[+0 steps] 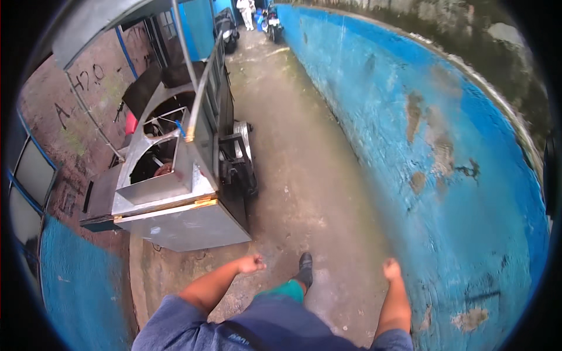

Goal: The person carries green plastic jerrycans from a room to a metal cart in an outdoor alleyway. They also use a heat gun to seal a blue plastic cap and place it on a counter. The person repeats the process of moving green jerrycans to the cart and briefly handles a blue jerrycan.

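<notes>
My left hand (252, 264) hangs low in front of my body, fingers curled in, with no object showing in it. It is nearest to the metal food cart (181, 225), just short of the cart's near end and not touching it. On the other side, my right hand (391, 269) is closed in a loose fist beside the blue wall (456, 234), and I see nothing held there either. The cart has a steel top with two round openings, an upright post and a wheel (243, 140) on its right side.
A wet concrete passage (293, 175) runs ahead between the cart and the peeling blue wall. Parked motorcycles (271, 24) stand at the far end, near a person in light clothes (246, 13). A marked pinkish wall (76, 117) borders the left. My dark shoe (305, 269) is on the ground.
</notes>
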Demonstrator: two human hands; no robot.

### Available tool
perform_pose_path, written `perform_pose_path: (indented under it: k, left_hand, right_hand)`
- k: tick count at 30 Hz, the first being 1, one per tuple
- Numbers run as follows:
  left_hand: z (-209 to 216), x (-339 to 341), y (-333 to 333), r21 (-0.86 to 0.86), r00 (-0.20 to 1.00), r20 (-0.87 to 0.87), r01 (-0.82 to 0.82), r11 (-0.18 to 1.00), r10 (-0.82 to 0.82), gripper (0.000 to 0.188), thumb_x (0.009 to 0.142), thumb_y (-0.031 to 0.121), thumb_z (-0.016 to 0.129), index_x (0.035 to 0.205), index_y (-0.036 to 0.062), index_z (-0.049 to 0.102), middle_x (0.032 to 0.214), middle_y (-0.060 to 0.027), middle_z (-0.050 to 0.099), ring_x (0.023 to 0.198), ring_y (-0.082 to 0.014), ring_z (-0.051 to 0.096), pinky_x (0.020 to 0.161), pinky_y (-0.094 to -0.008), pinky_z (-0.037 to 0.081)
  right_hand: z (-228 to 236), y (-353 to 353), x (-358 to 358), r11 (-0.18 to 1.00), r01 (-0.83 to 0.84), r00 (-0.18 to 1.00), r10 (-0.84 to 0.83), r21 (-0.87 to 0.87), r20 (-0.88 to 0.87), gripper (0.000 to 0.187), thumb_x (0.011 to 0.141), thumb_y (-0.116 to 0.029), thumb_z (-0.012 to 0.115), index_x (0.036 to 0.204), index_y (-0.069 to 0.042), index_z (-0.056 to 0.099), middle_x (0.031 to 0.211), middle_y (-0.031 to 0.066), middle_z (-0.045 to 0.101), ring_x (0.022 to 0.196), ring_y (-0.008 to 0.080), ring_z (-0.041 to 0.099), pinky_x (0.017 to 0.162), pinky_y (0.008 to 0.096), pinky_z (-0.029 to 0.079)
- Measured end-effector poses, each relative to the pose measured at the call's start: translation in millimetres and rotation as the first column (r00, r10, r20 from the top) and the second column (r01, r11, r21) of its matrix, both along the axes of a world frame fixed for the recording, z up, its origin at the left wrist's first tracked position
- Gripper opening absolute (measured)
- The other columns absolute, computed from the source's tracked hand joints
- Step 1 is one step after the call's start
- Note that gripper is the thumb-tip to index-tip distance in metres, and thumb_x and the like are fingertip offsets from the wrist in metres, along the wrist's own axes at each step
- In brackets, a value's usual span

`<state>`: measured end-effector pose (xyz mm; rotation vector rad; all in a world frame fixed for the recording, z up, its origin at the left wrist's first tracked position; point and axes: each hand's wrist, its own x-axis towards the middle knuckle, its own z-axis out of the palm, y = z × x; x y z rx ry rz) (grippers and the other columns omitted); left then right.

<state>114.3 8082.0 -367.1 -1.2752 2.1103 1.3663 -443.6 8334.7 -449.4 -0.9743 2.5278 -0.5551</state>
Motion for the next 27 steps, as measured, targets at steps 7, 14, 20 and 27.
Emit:
perform_pose_path:
  k: [7, 14, 20, 27]
  left_hand:
    - [-60.5, -26.9, -64.6, -0.231, 0.972, 0.162, -0.132, 0.964, 0.172, 0.068, 0.081, 0.042, 0.062, 0.135, 0.0028, 0.044, 0.121, -0.0216, 0.058, 0.112, -0.0349, 0.056, 0.096, -0.0390, 0.044]
    - [22.0, -31.6, -2.4, -0.150, 0.728, -0.175, -0.685, 0.713, 0.663, 0.062, 0.084, 0.038, 0.061, 0.132, 0.0020, 0.046, 0.118, -0.0204, 0.061, 0.108, -0.0344, 0.059, 0.094, -0.0395, 0.045]
    - [14.0, -0.7, 198.7, -0.163, 0.318, -0.020, -0.937, 0.310, 0.948, 0.058, 0.084, 0.036, 0.060, 0.131, 0.0034, 0.047, 0.120, -0.0205, 0.060, 0.108, -0.0328, 0.059, 0.094, -0.0394, 0.045]
    - [-37.3, -12.9, 502.8, 0.059, -0.200, 0.486, -0.964, -0.260, 0.851, 0.056, 0.082, 0.041, 0.060, 0.124, 0.0040, 0.057, 0.126, -0.0220, 0.055, 0.117, -0.0315, 0.053, 0.101, -0.0372, 0.040]
  right_hand:
    - [3.5, -148.8, -54.2, 0.967, -0.246, 0.948, 0.226, 0.064, 0.224, 0.029, 0.081, -0.022, 0.064, 0.099, 0.000, 0.061, 0.092, 0.0163, 0.068, 0.086, 0.0282, 0.065, 0.077, 0.0381, 0.051]
    - [-80.3, -181.4, -68.6, 0.719, -0.519, 0.849, 0.373, 0.462, 0.374, 0.037, 0.080, -0.022, 0.064, 0.108, 0.002, 0.059, 0.096, 0.0163, 0.067, 0.088, 0.0259, 0.064, 0.079, 0.0354, 0.049]
    - [-101.8, -228.2, -50.0, 0.443, -0.732, 0.670, 0.607, 0.518, 0.428, 0.038, 0.077, -0.022, 0.065, 0.105, 0.001, 0.058, 0.093, 0.0184, 0.066, 0.090, 0.0286, 0.063, 0.082, 0.0365, 0.050]
    - [-95.7, -310.9, 43.1, 0.225, -0.911, 0.378, 0.789, 0.345, 0.484, 0.032, 0.074, -0.020, 0.066, 0.096, 0.003, 0.060, 0.089, 0.0172, 0.067, 0.084, 0.0283, 0.064, 0.078, 0.0371, 0.051]
